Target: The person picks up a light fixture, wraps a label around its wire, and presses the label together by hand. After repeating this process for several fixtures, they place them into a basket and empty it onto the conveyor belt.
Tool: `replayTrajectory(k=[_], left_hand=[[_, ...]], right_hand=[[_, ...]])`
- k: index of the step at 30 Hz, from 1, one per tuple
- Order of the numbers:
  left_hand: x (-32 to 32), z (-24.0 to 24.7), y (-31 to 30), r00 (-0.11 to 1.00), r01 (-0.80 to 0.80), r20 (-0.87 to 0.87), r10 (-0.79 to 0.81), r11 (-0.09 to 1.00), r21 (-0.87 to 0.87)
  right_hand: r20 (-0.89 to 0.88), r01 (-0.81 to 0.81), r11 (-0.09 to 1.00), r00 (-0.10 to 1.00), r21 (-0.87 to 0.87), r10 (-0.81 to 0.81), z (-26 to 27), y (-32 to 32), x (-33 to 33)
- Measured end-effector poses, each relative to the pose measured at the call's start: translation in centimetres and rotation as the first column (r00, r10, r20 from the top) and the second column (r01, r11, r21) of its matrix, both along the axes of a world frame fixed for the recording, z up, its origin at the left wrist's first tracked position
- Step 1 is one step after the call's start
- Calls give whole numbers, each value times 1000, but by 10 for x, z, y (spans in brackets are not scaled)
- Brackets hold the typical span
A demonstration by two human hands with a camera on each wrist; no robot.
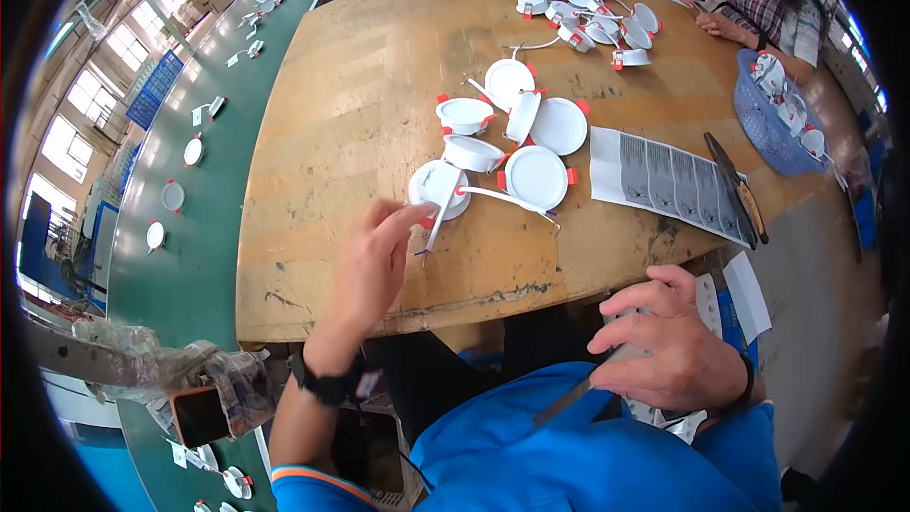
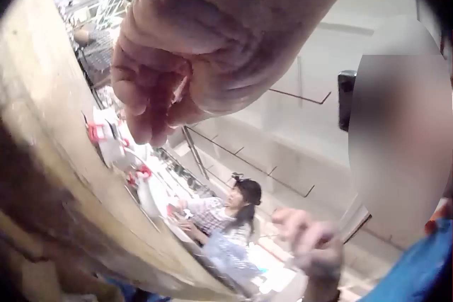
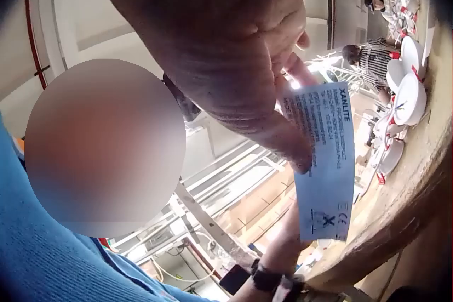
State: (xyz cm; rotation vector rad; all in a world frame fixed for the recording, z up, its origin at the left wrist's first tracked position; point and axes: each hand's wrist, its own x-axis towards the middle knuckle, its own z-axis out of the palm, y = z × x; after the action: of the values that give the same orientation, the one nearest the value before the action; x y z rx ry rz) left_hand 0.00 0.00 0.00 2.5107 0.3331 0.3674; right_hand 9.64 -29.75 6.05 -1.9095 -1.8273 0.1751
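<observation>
My right hand (image 1: pixel 664 341) pinches a printed label (image 3: pixel 329 174) between thumb and fingers, over my lap at the table's front edge. The label bears the word XANLITE, small text and a CE mark. My left hand (image 1: pixel 370 261) hangs over the front of the table, its fingers loosely bent and nothing visible in their grasp. Its fingertips are right at the edge of a white round downlight (image 1: pixel 427 180) that lies with its white cable (image 1: pixel 502 197) on top. Several more downlights with red clips lie just behind, among them one face up (image 1: pixel 536 177).
A sheet of printed labels (image 1: pixel 654 175) lies to the right, with scissors (image 1: pixel 735 185) across its end. More downlights (image 1: pixel 602 28) are heaped at the back. A blue basket (image 1: pixel 749 118) stands right, near a seated person (image 1: pixel 773 0). A green conveyor (image 1: pixel 142 289) runs along the left.
</observation>
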Motion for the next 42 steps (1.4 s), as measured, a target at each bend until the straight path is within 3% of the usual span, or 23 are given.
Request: replayTrajectory(k=[2, 6, 12, 16, 18, 21, 24, 28, 29, 30, 31, 32, 35, 37, 39, 40, 42], left_hand=[[14, -4, 13, 988, 102, 82, -133, 947, 306], [35, 3, 15, 942, 223, 104, -320, 825, 519], [50, 6, 11, 882, 309, 125, -453, 759, 573], [64, -11, 23, 878, 82, 464, -121, 991, 103], [75, -20, 36, 780, -24, 605, 160, 973, -228], [62, 0, 42, 608, 138, 730, 313, 863, -486], [17, 40, 18, 580, 106, 772, 259, 916, -387], [-43, 57, -13, 643, 149, 690, 332, 830, -538], [-57, 47, -28, 725, 170, 572, 385, 704, -690], [-69, 49, -37, 730, 96, 491, 476, 639, -763], [-77, 8, -66, 878, 86, 283, 386, 453, -887], [-85, -8, -87, 933, 48, 129, 335, 240, -970], [-101, -68, -136, 980, -16, -24, 197, -45, -999], [-104, -80, -152, 979, -34, -42, 198, -41, -999], [-103, -84, -158, 971, -37, -57, 231, -92, -995], [-103, -85, -159, 967, -36, -62, 246, -110, -993], [-101, -87, -159, 972, -8, -17, 235, -40, -999]], right_hand=[[-51, 1, 1000, 999, 20, 0, -5, 0, 1], [-66, 21, 998, 998, 56, -17, 0, -10, 7], [-127, 50, 994, 991, 101, -37, -1, -14, 9], [-121, 59, 989, 992, 135, -42, -5, -13, 4], [-135, 60, 987, 990, 148, -40, -6, -12, 1], [-120, 52, 991, 992, 122, -37, -2, -11, -1], [-143, 18, 995, 990, 102, -4, 1, -7, -3], [-227, -52, 993, 971, 105, 75, 4, 7, -6], [-303, -76, 990, 947, 120, 109, 6, 10, -7], [-385, -91, 986, 913, 138, 138, 5, 13, -8], [-464, -103, 983, 871, 155, 164, 3, 16, -8], [-550, -96, 979, 815, 182, 182, -1, 20, -9], [-744, -93, 989, 651, 114, 147, -28, 23, -17], [-831, -42, 999, 556, -8, 17, -43, 24, -30], [-822, 29, 986, 549, -163, -152, -58, 22, -36], [-793, 65, 982, 580, -179, -184, -60, 21, -38], [-729, 146, 969, 639, -198, -245, -64, 21, -37]])
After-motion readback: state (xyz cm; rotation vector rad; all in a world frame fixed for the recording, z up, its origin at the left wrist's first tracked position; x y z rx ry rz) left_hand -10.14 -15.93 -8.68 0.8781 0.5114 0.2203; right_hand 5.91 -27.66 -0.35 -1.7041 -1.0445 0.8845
